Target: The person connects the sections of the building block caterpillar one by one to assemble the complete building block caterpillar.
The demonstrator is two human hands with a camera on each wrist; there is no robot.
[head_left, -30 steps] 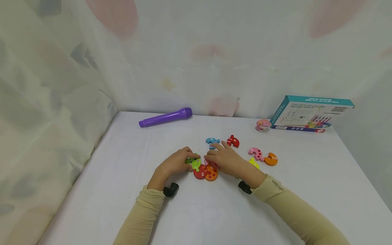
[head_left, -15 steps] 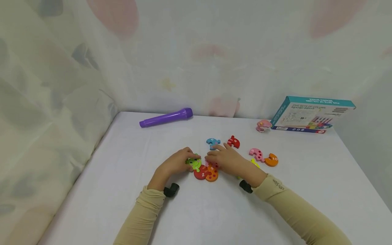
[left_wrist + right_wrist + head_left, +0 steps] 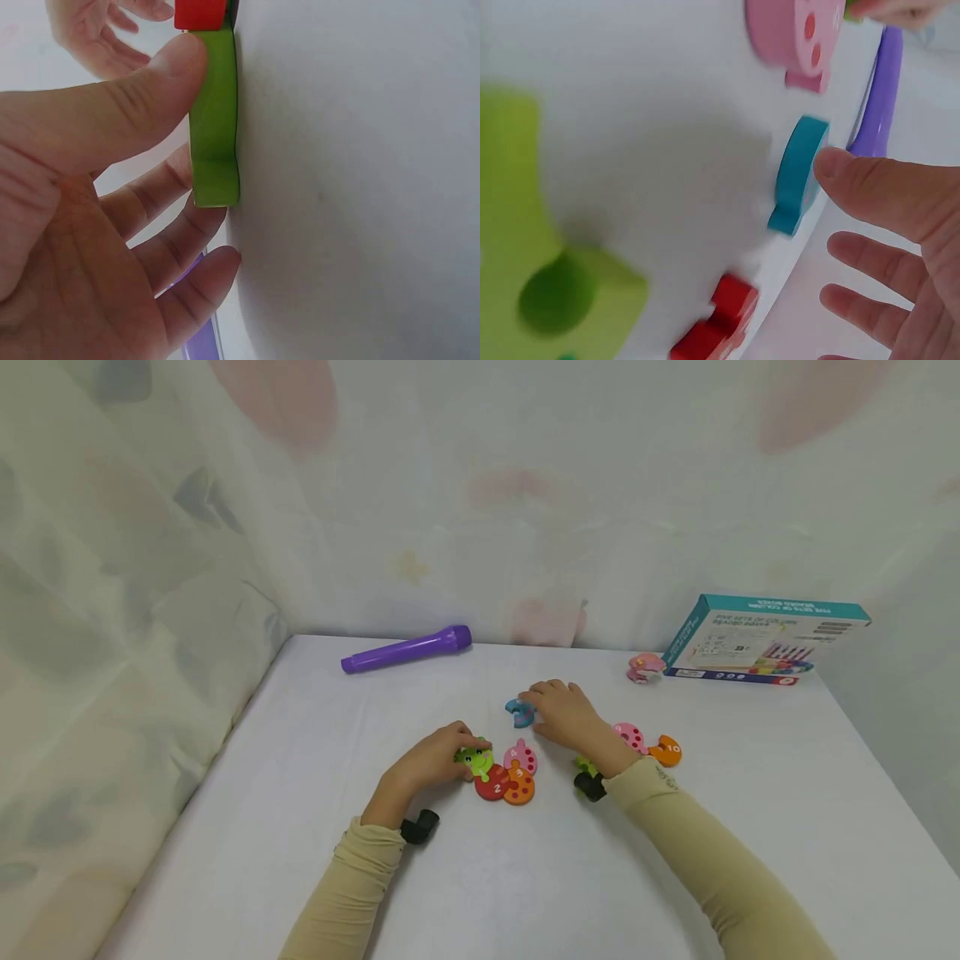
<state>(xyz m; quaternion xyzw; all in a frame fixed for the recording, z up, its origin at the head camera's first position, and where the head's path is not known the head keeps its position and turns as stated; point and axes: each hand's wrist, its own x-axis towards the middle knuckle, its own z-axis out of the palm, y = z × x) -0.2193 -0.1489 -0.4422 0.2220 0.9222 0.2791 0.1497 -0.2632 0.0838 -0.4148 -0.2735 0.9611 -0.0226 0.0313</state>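
Observation:
My left hand [image 3: 431,757] grips the green smiling head piece [image 3: 476,760] of a number puzzle, thumb and fingers at its edge. That green piece [image 3: 214,120] lies flat on the table in the left wrist view. Joined in a curve to it are the red 2 piece [image 3: 491,783], orange 3 piece [image 3: 518,787] and pink 4 piece [image 3: 520,758]. My right hand [image 3: 570,714] reaches over the loose blue piece [image 3: 517,712], fingers loosely extended. In the right wrist view the thumb tip meets the blue piece [image 3: 799,165], while other fingers stand apart from it.
Loose pieces lie to the right: pink spotted [image 3: 628,737], orange 10 [image 3: 665,750], green [image 3: 587,766] beneath my right wrist, and red [image 3: 716,322]. Farther back are a purple toy microphone [image 3: 408,649], a pink toy figure [image 3: 645,667] and a teal-edged box [image 3: 765,639].
My right hand has left the pink 4 piece and moved up and away to the blue piece, now covering the red 8 piece. My left hand stays on the green head piece.

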